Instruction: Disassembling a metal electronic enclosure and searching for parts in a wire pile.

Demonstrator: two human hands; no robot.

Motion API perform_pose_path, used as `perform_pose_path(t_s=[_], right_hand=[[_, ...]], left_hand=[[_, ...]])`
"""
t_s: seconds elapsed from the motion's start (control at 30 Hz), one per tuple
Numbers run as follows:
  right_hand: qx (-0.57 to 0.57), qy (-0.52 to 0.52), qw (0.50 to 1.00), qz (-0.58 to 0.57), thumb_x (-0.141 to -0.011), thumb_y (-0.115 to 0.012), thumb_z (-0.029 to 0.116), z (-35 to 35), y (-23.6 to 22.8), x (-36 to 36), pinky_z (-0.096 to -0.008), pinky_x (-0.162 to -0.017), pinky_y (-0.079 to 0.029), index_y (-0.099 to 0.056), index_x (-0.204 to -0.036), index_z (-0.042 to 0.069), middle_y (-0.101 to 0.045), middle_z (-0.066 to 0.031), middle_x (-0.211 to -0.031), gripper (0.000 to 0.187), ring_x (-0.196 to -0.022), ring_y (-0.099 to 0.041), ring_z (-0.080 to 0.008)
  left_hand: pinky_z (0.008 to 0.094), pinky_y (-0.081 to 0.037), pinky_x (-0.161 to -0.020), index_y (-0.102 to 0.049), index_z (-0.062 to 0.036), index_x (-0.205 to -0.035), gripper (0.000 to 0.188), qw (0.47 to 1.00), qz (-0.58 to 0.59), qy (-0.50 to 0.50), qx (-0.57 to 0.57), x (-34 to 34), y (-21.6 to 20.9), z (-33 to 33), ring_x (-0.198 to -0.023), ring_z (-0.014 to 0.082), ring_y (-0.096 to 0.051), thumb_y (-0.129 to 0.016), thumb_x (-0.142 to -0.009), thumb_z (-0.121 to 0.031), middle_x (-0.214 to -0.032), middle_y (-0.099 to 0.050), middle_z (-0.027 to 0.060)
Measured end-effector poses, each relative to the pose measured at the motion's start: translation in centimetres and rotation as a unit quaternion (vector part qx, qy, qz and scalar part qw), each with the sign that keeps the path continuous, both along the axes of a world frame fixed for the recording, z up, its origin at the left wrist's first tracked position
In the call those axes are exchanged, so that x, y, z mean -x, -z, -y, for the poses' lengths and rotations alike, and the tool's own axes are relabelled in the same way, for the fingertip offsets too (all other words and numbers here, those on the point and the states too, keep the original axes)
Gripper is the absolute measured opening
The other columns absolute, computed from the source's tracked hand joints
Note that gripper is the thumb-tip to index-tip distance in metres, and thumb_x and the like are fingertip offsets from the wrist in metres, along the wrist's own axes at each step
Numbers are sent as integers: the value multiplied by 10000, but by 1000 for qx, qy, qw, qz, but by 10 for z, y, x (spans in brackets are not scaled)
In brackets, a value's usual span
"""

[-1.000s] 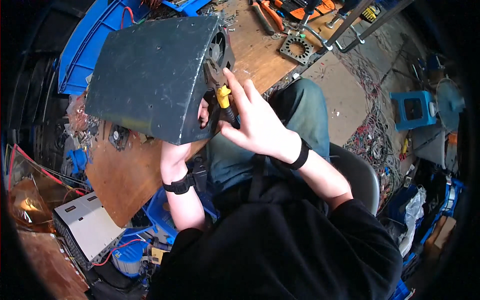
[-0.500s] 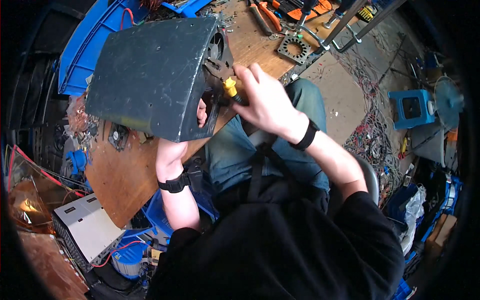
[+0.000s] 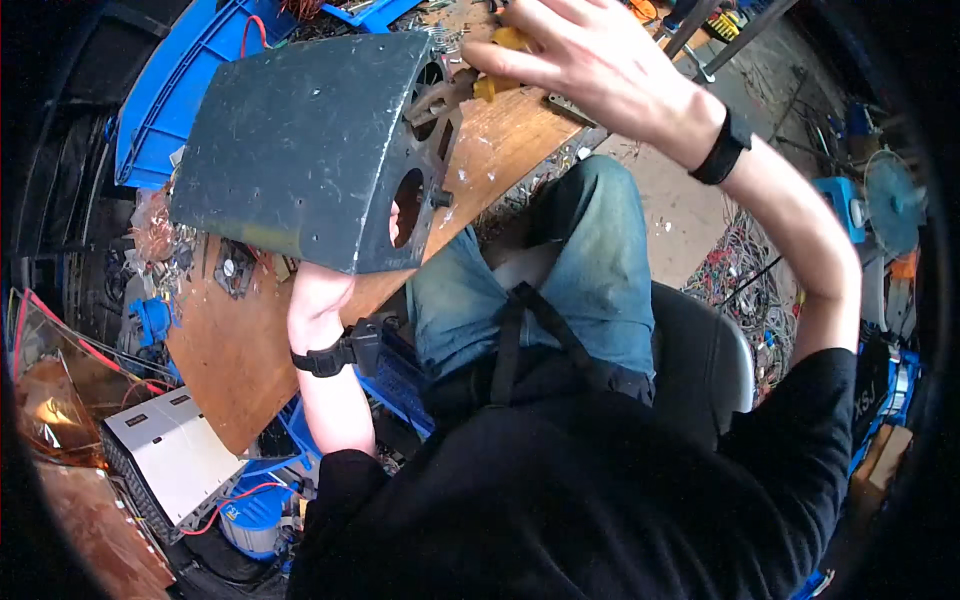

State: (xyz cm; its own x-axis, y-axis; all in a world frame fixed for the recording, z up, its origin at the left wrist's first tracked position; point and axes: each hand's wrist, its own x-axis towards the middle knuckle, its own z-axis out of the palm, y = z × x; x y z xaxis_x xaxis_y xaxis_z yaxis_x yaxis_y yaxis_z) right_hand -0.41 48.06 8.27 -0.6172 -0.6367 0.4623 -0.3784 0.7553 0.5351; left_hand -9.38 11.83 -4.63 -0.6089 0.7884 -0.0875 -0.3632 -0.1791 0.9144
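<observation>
A dark grey metal case with a scuffed, dented surface sits tilted on the wooden bench. Its right end has a fan opening and a round hole. My right hand is wrapped round yellow-handled pliers, whose jaws are at the edge beside the fan opening. Whether the jaws bite on the metal I cannot tell. From below, my left forearm goes behind the case. A bit of my left hand shows through the round hole; the rest is hidden.
The wooden bench carries metal scraps and a small fan. Blue crates stand at the upper left. A white-topped box is at the lower left. Loose wires cover the floor right of my legs, near a blue stool.
My right hand has swung up and to the right, turning the pliers so their handles point up-right. The left fingers show less in the hole, and the case has shifted slightly.
</observation>
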Motion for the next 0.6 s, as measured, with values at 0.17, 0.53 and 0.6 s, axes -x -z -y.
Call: perform_pose_path(t_s=[0.17,0.53,0.6], right_hand=[[6,-5,994,106,-890,-571,106,5,-28,5,-426,-781,-423,-514,-1380,181,-507,-87,-989,499,-913,-545,-249],[789,16,381,481,-994,-520,193,102,84,-73,-244,-717,-466,-454,-1471,58,-546,28,-948,500,-804,-521,-87],[825,-5,280,491,-989,-517,172,129,82,-74,-263,-718,-507,-381,-1517,56,-572,-3,-983,558,-801,-568,-99]], left_hand=[[377,-597,-949,-616,58,-1316,320,998,66,-6,-11,3,5,2,-1095,247,-703,-573,-1053,-118,-1231,-698,175],[319,-563,-932,-611,50,-1310,336,999,-40,-33,-11,-12,14,-15,-1000,164,-668,-606,-1044,-156,-1158,-692,95],[317,-559,-934,-612,43,-1309,336,998,-55,-32,-7,-19,10,-21,-1003,163,-666,-615,-1040,-158,-1162,-685,86]])
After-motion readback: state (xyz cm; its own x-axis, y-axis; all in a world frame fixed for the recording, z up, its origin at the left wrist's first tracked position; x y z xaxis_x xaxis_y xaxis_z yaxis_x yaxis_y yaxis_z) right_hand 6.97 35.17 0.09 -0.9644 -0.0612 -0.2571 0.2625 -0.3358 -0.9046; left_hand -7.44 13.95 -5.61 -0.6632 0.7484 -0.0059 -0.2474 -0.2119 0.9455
